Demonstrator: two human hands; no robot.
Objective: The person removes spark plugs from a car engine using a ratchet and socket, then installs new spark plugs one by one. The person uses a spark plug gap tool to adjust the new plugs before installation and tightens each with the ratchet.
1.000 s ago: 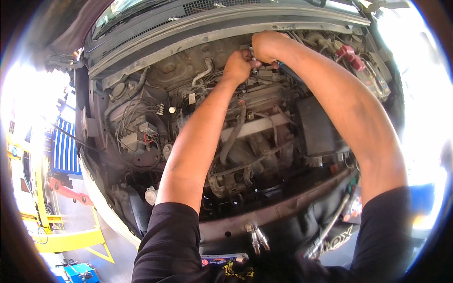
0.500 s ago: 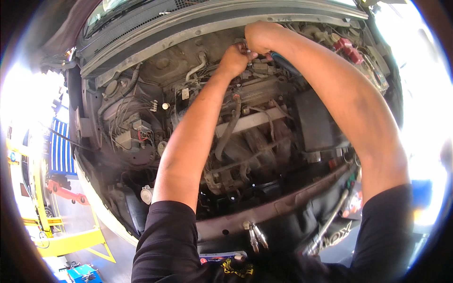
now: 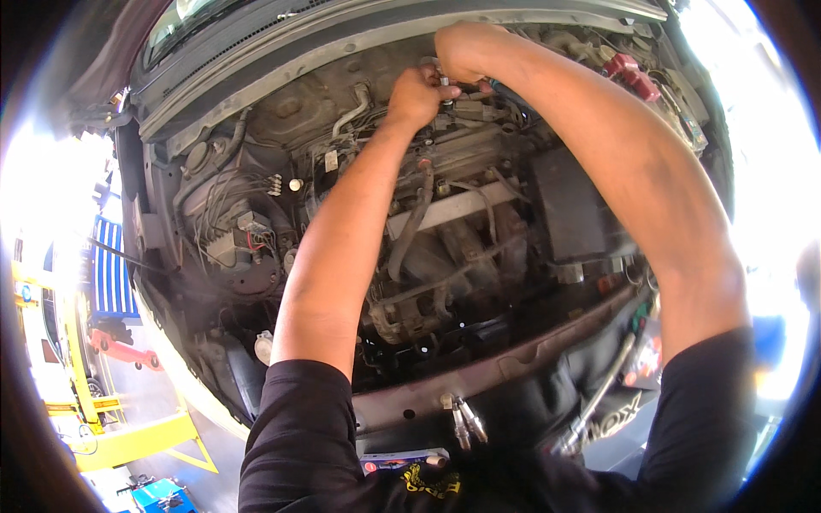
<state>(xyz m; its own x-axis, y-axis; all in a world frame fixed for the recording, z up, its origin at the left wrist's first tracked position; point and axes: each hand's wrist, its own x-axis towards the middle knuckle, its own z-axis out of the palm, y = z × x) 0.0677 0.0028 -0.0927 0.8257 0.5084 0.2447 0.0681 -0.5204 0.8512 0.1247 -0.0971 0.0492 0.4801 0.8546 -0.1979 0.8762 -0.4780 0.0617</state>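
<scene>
At the back of the engine bay, my left hand (image 3: 416, 97) pinches a small shiny metal cylinder (image 3: 445, 91), perhaps a socket or fitting, over the engine (image 3: 453, 205). Just to its right and slightly higher, my right hand (image 3: 469, 53) is curled over a tool with a teal-and-black handle (image 3: 501, 89), its fingertips mostly hidden behind the wrist and beside my left hand. Both forearms reach across the engine, the right one passing above a black box (image 3: 560, 205).
Spark-plug-like metal parts (image 3: 464, 421) and a long metal tool (image 3: 599, 398) lie along the car's front edge. A red battery-terminal cover (image 3: 629, 75) is at the back right. Outside the car at left are a yellow lift frame (image 3: 150, 440), a red jack (image 3: 124, 346) and a blue case (image 3: 162, 496).
The whole view has shifted, so the engine bay and both hands sit higher in the picture. My hands stay together at the same spot with small finger movements.
</scene>
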